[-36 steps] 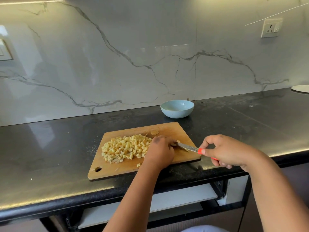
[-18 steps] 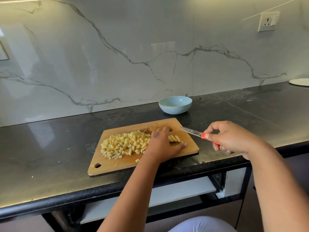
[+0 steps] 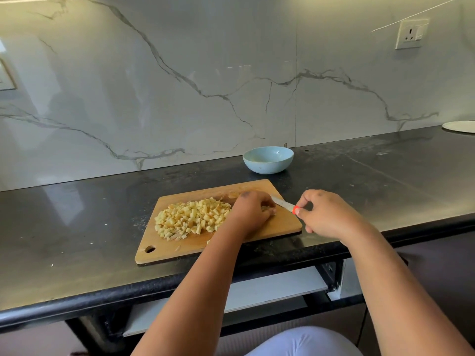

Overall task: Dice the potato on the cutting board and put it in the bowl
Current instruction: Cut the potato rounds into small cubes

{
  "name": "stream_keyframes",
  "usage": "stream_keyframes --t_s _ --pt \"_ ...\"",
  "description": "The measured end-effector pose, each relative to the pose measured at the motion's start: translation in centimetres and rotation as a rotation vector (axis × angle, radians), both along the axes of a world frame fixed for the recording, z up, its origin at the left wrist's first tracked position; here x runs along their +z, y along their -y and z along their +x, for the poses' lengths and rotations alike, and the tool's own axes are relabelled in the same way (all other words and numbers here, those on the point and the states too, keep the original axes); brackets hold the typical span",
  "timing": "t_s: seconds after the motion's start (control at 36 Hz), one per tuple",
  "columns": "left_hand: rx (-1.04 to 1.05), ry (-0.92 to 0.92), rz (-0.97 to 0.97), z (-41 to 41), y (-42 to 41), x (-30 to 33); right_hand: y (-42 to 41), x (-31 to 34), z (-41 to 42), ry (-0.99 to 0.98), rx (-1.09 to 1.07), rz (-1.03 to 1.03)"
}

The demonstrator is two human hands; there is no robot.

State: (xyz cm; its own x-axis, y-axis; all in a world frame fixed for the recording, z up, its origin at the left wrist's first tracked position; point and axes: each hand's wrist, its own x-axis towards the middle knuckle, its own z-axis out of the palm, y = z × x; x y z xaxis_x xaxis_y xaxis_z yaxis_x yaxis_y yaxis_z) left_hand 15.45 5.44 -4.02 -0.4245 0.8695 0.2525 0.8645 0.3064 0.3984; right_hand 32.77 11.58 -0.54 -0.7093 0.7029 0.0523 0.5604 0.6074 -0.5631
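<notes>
A wooden cutting board [image 3: 285,223] lies on the black counter with a heap of diced potato [image 3: 191,218] on its left half. My left hand [image 3: 250,211] sits on the board just right of the heap, fingers curled over a few potato strips that are mostly hidden beneath it. My right hand [image 3: 327,215] grips a knife [image 3: 282,203] by its orange-red handle, the blade pointing left toward my left hand's fingertips. A light blue bowl [image 3: 268,160] stands behind the board near the wall.
The black counter [image 3: 77,214] runs left and right against a marble wall. A white plate [image 3: 460,126] lies at the far right. A wall socket [image 3: 410,34] is high on the right. An open shelf sits under the counter edge.
My left hand went from lying flat over the potato strips to curling its fingers on them. The knife came back down from a raised position toward the board.
</notes>
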Motion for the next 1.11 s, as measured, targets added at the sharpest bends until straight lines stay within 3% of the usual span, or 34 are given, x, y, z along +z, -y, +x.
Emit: stream_keyframes --t_s 0.19,0.44,0.64,0.89,1.11 --pt "-0.027 -0.016 0.027 -0.9 0.9 0.2 0.1 0.1 0.0 0.008 -0.017 0.014" --pt "0.055 -0.028 0.306 -0.6 1.5 0.2 -0.2 -0.2 0.1 0.015 -0.025 0.049" --pt "0.175 -0.108 0.002 -0.3 1.7 -0.8 -0.2 -0.2 -0.1 0.012 -0.022 0.071" --pt "0.058 -0.039 0.010 -1.0 1.3 -0.1 0.4 -0.8 -0.6 0.010 0.039 0.096" --pt "0.086 -0.033 0.121 -1.4 1.7 -1.1 1.5 -1.6 -1.6 -0.002 0.025 0.232"
